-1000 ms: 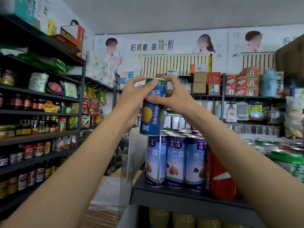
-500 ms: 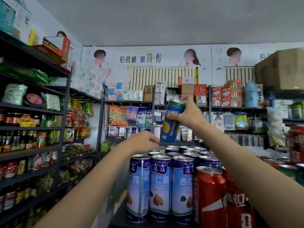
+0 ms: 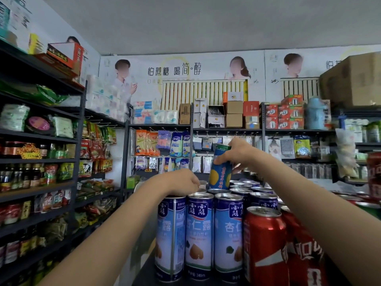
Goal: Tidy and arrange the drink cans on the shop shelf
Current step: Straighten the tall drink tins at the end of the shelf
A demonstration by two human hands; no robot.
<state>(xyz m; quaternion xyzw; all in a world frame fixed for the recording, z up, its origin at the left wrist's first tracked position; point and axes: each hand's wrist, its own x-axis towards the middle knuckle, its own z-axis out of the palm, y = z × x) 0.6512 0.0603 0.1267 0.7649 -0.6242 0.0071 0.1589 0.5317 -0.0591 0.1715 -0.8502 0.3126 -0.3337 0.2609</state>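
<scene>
The right hand [image 3: 239, 154] has its grip closed around the blue-and-yellow can [image 3: 220, 169], held above the back rows for placing, while the left hand [image 3: 181, 181], loosely curled and empty, steadies the front blue cans [image 3: 199, 234].

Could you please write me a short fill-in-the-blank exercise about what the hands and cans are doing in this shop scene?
1. The right hand grips a blue can with a ____ circle on it.
2. The left hand rests on the tops of the tall ____ and white cans.
3. The can at the right end of the front row is ____.

Missing words: yellow; blue; red
</scene>
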